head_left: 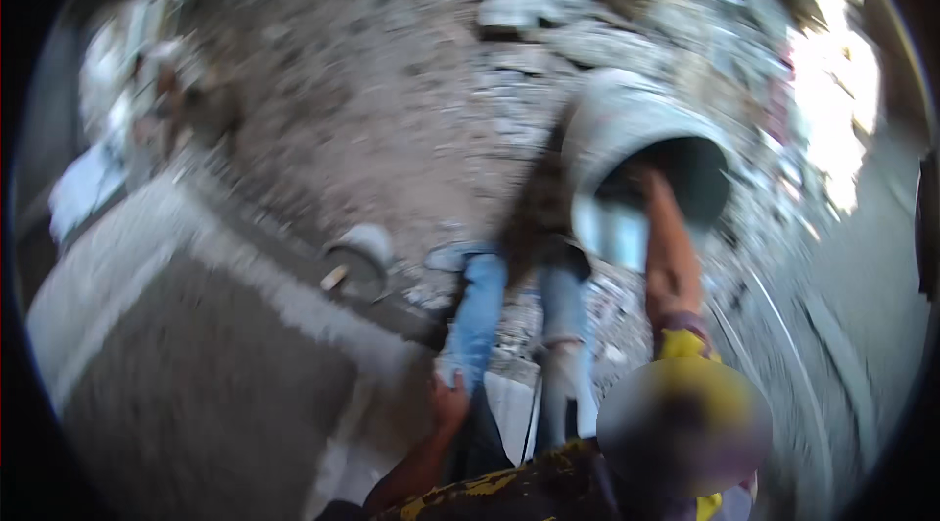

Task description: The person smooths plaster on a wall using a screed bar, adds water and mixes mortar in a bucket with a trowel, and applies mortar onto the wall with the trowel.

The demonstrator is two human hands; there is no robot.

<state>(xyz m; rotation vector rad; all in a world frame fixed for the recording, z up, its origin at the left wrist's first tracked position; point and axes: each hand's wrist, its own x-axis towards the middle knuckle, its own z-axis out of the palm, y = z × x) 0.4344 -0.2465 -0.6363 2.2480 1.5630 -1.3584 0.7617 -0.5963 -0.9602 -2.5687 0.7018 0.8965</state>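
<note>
A large whitish bucket (627, 119) lies tilted with its dark mouth toward me, right of centre. My right arm stretches into that mouth, and my right hand (643, 183) is inside; its fingers are lost in shadow and blur, so its grip does not show. My left hand (450, 401) rests on the blue jeans (477, 315) of my left leg, fingers laid out and holding nothing. Left of my foot is a smaller pale pail (368, 243), with a short light-coloured piece (334, 277) at its edge.
Broken stones (548, 2) and rubble are heaped at the far side and to the right. Loose dirt (372, 100) covers the middle ground. A raised grey slab with a pale border (264, 276) lies at the left. Long thin strips (783, 335) lie at right. Motion blurs everything.
</note>
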